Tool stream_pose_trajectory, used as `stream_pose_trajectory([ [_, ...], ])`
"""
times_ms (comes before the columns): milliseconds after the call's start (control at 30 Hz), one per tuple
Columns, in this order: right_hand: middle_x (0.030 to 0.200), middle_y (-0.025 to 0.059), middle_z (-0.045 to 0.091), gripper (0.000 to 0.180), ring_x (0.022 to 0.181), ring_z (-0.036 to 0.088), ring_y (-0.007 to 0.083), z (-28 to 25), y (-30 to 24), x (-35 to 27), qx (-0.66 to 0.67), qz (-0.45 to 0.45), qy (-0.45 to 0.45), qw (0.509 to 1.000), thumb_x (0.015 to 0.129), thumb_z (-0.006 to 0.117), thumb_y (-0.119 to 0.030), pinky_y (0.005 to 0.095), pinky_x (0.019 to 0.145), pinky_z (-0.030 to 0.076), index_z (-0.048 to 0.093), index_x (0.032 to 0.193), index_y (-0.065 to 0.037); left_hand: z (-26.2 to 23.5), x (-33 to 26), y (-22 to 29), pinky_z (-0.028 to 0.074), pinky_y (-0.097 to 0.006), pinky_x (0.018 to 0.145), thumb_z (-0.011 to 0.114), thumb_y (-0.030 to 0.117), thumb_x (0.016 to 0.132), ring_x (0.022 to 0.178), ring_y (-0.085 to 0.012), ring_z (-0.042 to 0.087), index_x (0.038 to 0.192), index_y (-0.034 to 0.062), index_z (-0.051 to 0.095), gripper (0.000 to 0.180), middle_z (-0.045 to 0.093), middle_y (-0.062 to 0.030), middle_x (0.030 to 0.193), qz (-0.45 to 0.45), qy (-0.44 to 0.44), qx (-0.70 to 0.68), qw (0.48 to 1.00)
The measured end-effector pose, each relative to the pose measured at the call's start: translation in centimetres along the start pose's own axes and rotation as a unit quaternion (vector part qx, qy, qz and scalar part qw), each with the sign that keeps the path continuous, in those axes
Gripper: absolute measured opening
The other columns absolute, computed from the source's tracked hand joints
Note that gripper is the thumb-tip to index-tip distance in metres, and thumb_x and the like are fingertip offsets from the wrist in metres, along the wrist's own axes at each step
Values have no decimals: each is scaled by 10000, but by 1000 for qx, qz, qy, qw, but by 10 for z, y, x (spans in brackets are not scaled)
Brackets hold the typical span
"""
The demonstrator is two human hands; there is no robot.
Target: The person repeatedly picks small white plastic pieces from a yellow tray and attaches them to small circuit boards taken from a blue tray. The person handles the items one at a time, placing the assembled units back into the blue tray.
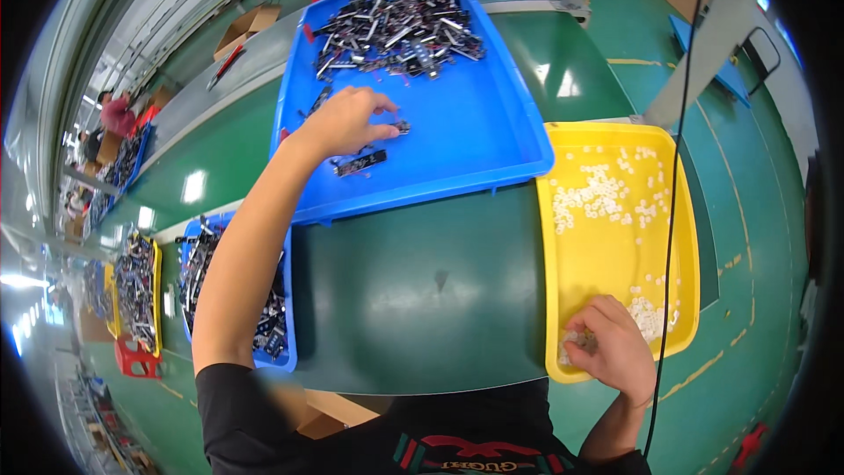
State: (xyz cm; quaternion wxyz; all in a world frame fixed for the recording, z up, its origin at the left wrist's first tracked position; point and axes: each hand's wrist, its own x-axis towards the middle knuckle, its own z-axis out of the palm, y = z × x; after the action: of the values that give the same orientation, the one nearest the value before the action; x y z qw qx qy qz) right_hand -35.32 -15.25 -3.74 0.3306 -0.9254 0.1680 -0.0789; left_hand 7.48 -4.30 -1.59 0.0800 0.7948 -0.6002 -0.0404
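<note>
My left hand [345, 120] reaches into a large blue tray [475, 136], fingers pinched on a small dark part near its left side. A long black part [359, 163] lies just below that hand. A heap of black and silver parts [400, 31] fills the tray's far end. My right hand [613, 347] rests in the near corner of a yellow tray [607, 255], fingers curled over a clump of small white pieces [576, 345]. More white pieces [602, 193] are scattered across the yellow tray.
A green table top [422, 290] lies between the trays. A smaller blue bin [264, 317] of dark parts sits at my left under my forearm. Cardboard boxes [249, 25] and a grey conveyor edge lie beyond. A black cable [677, 167] hangs over the yellow tray. Other people work far left.
</note>
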Motion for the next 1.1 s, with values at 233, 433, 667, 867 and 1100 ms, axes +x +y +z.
stream_pose_trajectory([
  [233, 766, 71, 530, 185, 765, 528, 276, -3, 17, -11, 45, 10, -14, 999, 658, 747, -88, 369, 689, 443, 637, 806, -81, 13, 24, -3, 444, -379, 905, 721, 253, 788, 990, -276, 587, 1023, 76, 692, 296, 652, -111, 1022, 68, -31, -21, 997],
  [433, 758, 65, 546, 158, 747, 534, 272, -5, 12, -4, 15, -19, -20, 999, 669, 740, -101, 367, 697, 446, 622, 772, -76, -9, 9, 23, 451, -317, 874, 661, 234, 871, 967, -153, 600, 1133, 62, 642, 314, 654, -79, 1028, -100, 91, -470, 872],
  [667, 731, 81, 561, 155, 734, 549, 284, -9, 20, -1, 47, -13, -57, 997, 685, 730, -95, 369, 672, 447, 599, 758, -56, -38, -58, 95, 496, -402, 854, 433, 322, 988, 1039, -300, 591, 1233, 55, 513, 371, 608, -155, 1114, -107, 171, -811, 550],
  [867, 739, 79, 547, 119, 745, 555, 275, -7, 11, -2, 53, 27, -37, 998, 696, 722, -97, 370, 668, 451, 642, 775, -58, -10, -124, 164, 474, -339, 677, 365, 328, 1002, 795, -258, 600, 1195, 23, 523, 394, 626, -157, 958, -104, 80, -940, 313],
  [1100, 766, 74, 522, 121, 749, 545, 275, -4, 22, -5, 47, -39, -21, 998, 699, 713, -92, 359, 651, 443, 616, 763, -61, 44, -138, 204, 350, -261, 561, 573, 237, 913, 635, -125, 453, 1124, -5, 535, 324, 552, -89, 883, -109, 136, -885, 432],
])
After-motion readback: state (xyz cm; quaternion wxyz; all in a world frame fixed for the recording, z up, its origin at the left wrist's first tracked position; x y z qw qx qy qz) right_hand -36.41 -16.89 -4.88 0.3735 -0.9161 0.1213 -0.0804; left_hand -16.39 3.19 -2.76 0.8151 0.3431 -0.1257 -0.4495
